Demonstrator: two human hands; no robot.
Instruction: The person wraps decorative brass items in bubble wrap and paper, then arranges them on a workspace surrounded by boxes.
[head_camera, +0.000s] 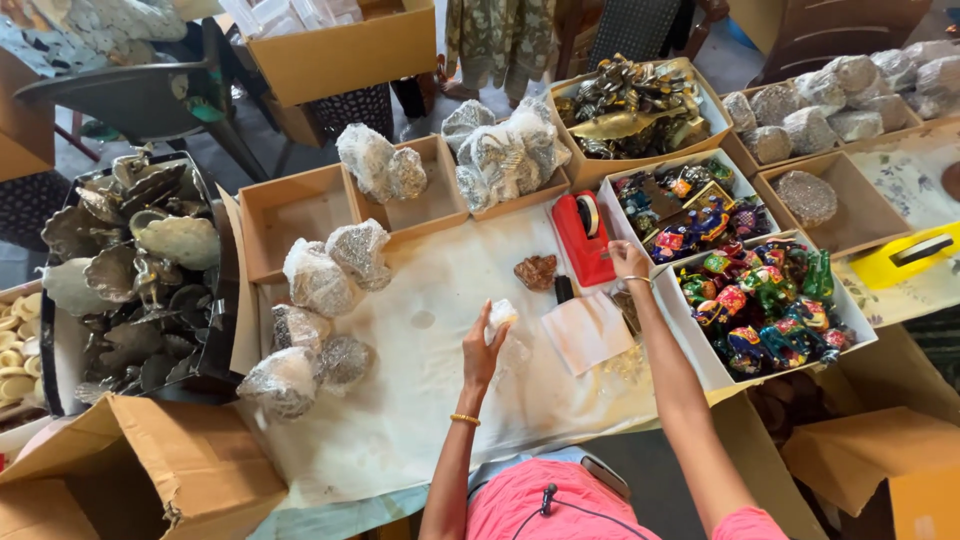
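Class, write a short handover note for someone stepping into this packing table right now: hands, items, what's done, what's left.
Left hand: holds a small white-wrapped piece above the cloth.
Right hand: at the red tape dispenser; I cannot tell whether it grips anything.
A brown figurine lies unwrapped beside the dispenser, and a white paper sheet lies nearby.
Done: wrapped bundles piled on the left.
Left: painted figurines in their box, unwrapped.

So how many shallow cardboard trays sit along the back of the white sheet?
2: one empty tray at left, one tray beside it holding a wrapped bundle. Others may be hidden.
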